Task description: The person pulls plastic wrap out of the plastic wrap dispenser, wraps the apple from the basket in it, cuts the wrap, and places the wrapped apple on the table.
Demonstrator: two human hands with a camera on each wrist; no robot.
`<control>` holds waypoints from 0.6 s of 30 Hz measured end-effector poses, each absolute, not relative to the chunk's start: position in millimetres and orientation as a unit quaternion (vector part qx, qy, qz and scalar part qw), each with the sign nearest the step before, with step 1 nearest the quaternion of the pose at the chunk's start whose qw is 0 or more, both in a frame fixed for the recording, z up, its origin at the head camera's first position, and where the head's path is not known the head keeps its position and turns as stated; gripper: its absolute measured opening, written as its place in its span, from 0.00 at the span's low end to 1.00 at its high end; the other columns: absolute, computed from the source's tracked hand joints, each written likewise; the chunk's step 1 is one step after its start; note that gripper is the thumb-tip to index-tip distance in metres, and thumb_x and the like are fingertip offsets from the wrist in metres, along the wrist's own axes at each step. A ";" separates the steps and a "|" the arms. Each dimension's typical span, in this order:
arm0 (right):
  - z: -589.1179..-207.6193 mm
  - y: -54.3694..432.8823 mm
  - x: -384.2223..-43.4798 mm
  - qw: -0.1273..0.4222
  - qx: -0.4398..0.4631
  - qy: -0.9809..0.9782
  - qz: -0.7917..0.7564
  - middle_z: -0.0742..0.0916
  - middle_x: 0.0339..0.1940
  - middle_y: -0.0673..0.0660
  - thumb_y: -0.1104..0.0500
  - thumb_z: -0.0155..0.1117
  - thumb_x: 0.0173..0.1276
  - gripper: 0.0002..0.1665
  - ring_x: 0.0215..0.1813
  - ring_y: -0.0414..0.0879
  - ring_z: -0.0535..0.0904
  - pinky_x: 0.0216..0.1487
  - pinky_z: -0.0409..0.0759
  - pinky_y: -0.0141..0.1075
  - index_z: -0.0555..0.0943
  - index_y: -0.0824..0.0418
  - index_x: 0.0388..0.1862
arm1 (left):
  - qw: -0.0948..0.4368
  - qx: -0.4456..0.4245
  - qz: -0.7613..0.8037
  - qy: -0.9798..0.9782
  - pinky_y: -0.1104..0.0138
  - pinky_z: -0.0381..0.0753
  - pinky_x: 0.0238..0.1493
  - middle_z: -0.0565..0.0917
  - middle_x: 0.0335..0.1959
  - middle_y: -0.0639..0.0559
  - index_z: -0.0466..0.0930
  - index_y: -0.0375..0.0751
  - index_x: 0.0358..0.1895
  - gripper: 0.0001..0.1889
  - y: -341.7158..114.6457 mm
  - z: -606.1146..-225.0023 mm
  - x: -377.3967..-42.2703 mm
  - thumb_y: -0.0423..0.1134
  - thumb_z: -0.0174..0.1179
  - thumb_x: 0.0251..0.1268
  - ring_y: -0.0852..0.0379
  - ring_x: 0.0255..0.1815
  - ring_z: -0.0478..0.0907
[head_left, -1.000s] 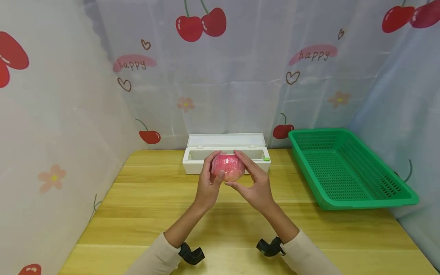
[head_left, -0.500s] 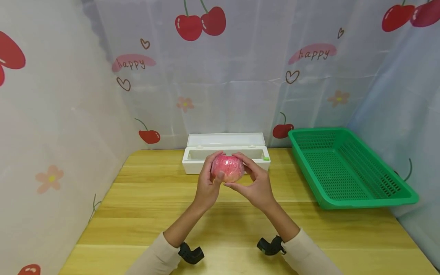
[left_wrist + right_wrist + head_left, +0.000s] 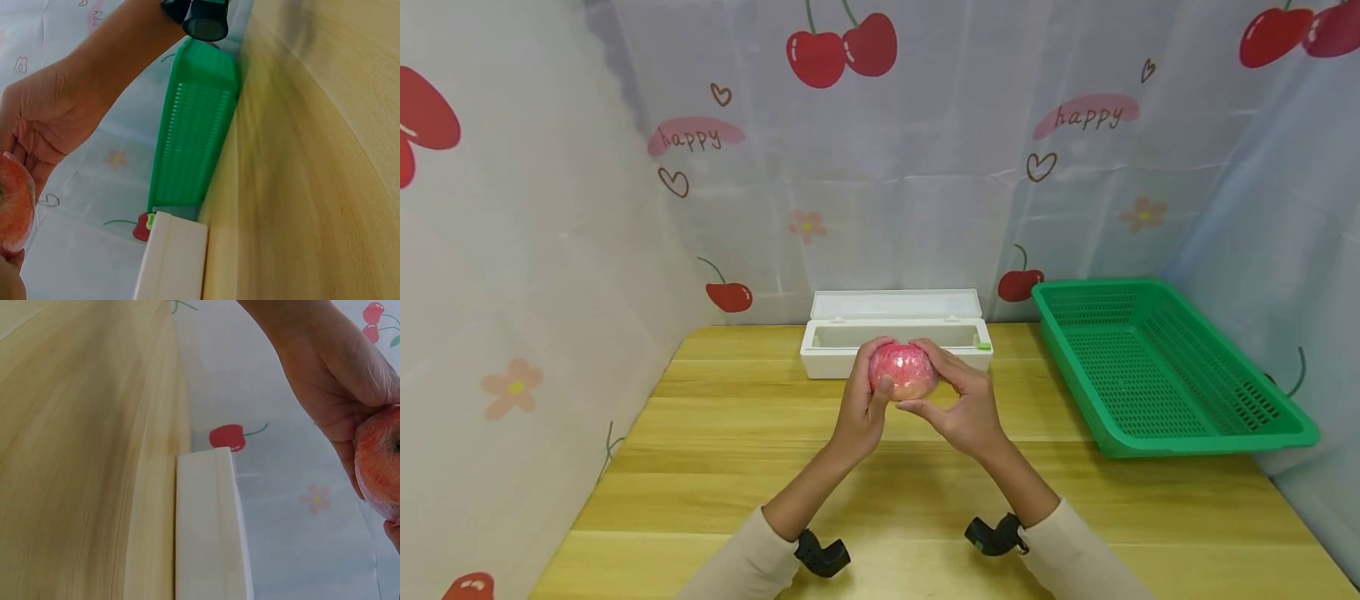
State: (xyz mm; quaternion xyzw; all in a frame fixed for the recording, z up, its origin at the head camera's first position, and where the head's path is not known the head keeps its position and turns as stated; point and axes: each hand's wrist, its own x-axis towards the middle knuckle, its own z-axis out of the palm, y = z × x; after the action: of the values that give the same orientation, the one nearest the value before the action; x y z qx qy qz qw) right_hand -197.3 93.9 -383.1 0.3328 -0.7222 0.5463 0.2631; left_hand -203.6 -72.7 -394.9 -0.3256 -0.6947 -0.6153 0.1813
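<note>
A red apple (image 3: 906, 371), its skin covered by shiny clear plastic film, is held up above the table between both hands. My left hand (image 3: 859, 412) grips its left side, the thumb lying across the front. From the right, my right hand (image 3: 968, 410) curls its fingers over the top while the thumb reaches underneath. The wrist views show only part of the apple (image 3: 14, 203) at their outer edges. Behind the hands stands a long white box (image 3: 831, 365) with its lid (image 3: 895, 303) raised and a small green piece (image 3: 983, 346) at its right end.
A green perforated basket (image 3: 1105, 417) stands at the right of the wooden table (image 3: 737, 467). Curtains printed with cherries (image 3: 842, 54) enclose the back and sides. Black wrist cameras (image 3: 823, 557) hang under both forearms.
Both hands keep their hold on the apple. They have shifted slightly down and to the right with it, and the right fingers have slid a little over its top.
</note>
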 end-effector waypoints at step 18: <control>-416.5 98.1 -220.7 0.273 0.343 -0.709 0.553 0.80 0.68 0.65 0.72 0.83 0.47 0.50 0.69 0.57 0.76 0.63 0.78 0.38 0.73 0.69 0.71 | 0.185 -0.330 -0.632 -0.677 0.63 0.81 0.58 0.69 0.66 0.33 0.61 0.26 0.70 0.43 -72.5 -396.2 -208.9 0.64 0.53 0.72 0.41 0.62 0.73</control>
State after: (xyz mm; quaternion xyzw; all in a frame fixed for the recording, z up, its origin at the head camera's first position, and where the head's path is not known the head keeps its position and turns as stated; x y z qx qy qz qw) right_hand -220.7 98.1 -416.5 0.3428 -0.7088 0.5526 0.2732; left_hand -208.9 -72.5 -396.2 -0.3300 -0.6768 -0.6316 0.1845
